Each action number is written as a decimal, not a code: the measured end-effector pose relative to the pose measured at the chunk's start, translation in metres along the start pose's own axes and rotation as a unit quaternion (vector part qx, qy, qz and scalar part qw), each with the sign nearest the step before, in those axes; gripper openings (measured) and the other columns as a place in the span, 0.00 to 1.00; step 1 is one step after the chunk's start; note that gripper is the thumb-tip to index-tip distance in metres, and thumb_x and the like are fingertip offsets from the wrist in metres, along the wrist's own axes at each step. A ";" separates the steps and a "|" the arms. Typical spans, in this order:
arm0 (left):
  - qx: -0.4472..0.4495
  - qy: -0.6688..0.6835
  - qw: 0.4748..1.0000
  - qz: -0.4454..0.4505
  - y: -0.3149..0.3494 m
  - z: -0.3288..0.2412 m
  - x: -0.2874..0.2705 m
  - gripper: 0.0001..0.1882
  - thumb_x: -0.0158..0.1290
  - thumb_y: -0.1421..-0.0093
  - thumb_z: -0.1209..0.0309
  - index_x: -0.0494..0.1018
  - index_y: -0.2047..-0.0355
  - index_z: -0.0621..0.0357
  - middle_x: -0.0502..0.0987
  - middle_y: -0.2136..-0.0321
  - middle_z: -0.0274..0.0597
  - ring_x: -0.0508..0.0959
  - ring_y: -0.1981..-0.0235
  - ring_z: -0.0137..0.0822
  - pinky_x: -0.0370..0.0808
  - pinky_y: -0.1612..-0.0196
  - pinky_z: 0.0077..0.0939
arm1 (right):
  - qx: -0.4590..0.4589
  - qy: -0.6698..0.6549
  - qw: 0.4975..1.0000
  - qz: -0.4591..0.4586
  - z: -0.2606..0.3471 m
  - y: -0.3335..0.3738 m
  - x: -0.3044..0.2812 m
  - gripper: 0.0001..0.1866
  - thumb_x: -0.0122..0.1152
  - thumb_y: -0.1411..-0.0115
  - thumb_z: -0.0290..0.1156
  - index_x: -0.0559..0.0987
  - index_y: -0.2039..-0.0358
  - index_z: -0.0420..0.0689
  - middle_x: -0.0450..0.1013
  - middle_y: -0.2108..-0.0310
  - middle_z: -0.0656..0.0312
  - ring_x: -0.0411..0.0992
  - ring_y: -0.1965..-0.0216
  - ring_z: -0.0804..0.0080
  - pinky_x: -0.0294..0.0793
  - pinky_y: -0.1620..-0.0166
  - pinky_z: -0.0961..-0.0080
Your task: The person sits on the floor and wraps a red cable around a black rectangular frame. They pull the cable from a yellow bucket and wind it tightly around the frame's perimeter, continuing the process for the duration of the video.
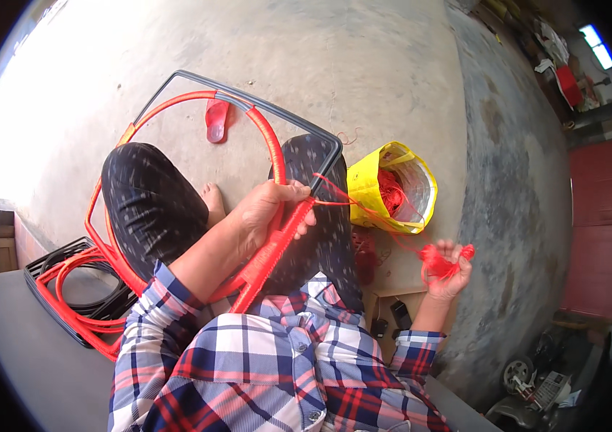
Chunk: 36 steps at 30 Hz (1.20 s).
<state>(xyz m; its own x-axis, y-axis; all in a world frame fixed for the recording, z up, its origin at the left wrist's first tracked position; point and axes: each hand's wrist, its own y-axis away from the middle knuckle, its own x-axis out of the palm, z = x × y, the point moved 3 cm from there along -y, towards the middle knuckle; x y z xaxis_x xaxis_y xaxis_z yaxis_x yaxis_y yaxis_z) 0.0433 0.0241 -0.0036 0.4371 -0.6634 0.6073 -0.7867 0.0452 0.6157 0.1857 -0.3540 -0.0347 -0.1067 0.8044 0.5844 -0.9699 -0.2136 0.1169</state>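
Across my lap lies a squarish black frame (284, 111) with a round hoop inside it. Red cord is wound tightly over much of the frame and hoop, with a thick red-wrapped bar (270, 255) nearest my body. My left hand (255, 212) is closed around the frame where the red winding meets the bare black rod. Out to the right, my right hand (451, 277) is closed on a bundle of red cord (437, 263). Loose red strands (371, 209) run between that bundle and the frame by my left fingers.
A yellow bag (365, 183) holding more red cord (391, 193) stands right of my knee. Red slippers (217, 121) lie on the concrete floor. More black and red frames (79, 317) rest at my left. A cardboard box (385, 306) sits near my right elbow.
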 end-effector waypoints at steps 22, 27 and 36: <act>0.007 0.000 1.000 0.007 -0.007 0.004 -0.006 0.11 0.48 0.37 0.65 0.71 0.61 0.59 0.78 0.78 0.52 0.78 0.82 0.42 0.78 0.76 0.32 | 0.114 0.178 0.963 0.170 -0.100 0.042 0.122 0.14 0.62 0.39 0.27 0.71 0.81 0.45 0.66 0.85 0.70 0.62 0.85 0.83 0.61 0.78 0.80; 0.041 -0.021 0.997 -0.054 -0.004 0.003 0.004 0.15 0.49 0.41 0.67 0.71 0.56 0.60 0.78 0.66 0.48 0.80 0.70 0.40 0.80 0.69 0.31 | 0.046 0.293 0.950 0.098 -0.079 -0.025 0.119 0.09 0.54 0.38 0.31 0.75 0.60 0.40 0.71 0.70 0.65 0.68 0.69 0.80 0.66 0.63 0.84; 0.293 0.030 0.955 -0.032 0.010 0.000 0.013 0.40 0.54 0.45 0.66 0.52 0.33 0.58 0.70 0.47 0.44 0.76 0.51 0.38 0.76 0.56 0.29 | -0.296 0.631 0.596 0.399 -0.082 -0.035 0.273 0.05 0.66 0.50 0.28 0.78 0.73 0.45 0.78 0.70 0.64 0.76 0.58 0.62 0.76 0.59 0.62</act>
<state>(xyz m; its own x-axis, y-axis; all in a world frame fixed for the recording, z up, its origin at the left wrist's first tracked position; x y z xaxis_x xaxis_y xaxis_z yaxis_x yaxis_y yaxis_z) 0.0406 0.0161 0.0102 0.5021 -0.6068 0.6162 -0.8592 -0.4308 0.2759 0.1722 -0.0817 0.0550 -0.3033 0.4337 -0.8485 -0.3674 -0.8748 -0.3158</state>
